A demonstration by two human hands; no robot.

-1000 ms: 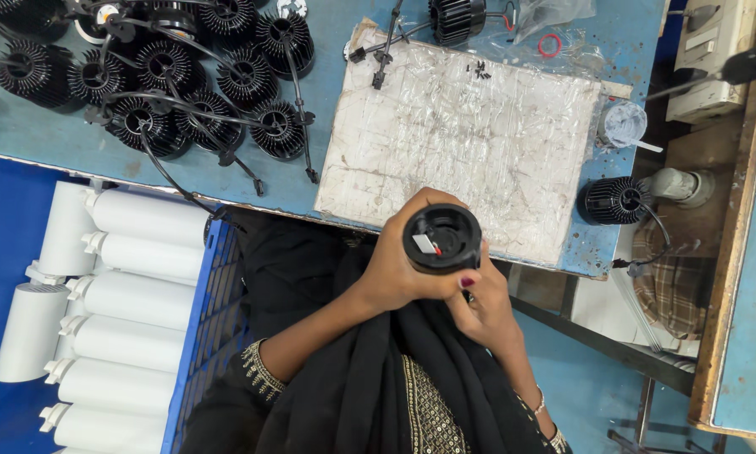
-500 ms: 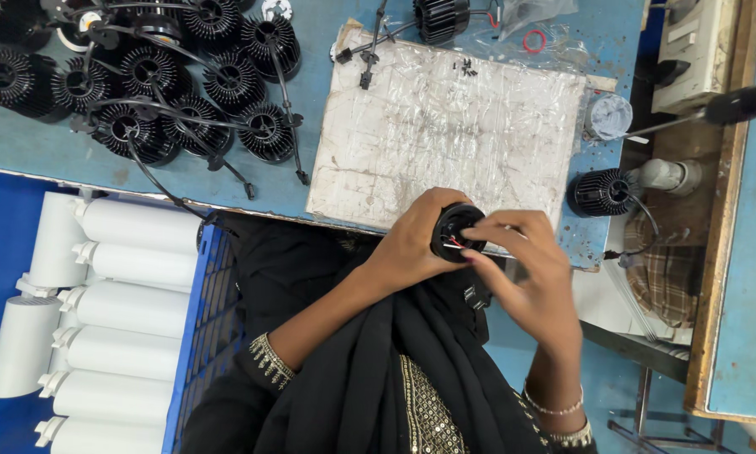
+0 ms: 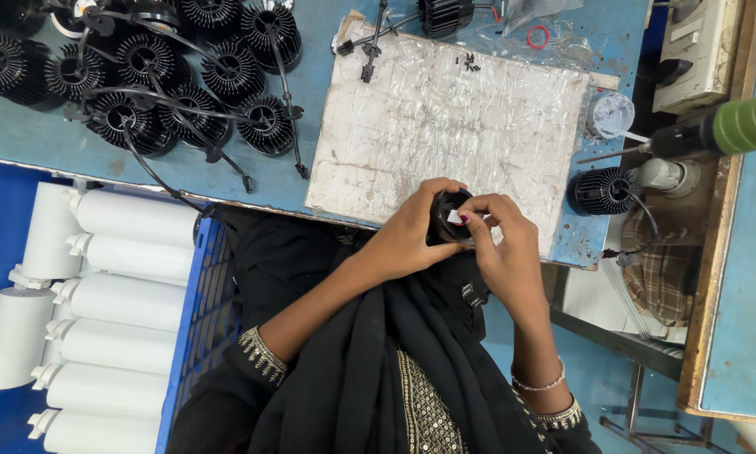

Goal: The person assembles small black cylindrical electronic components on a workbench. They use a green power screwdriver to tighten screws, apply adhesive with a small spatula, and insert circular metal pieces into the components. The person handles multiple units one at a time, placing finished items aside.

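Left hand (image 3: 412,235) grips a black heat sink (image 3: 447,220) at the table's near edge, over the white board (image 3: 445,118); right hand (image 3: 500,244) pinches a small white piece at its mouth; many sinks (image 3: 185,76) wait at the far-left corner; white housings (image 3: 117,286) fill the crate.
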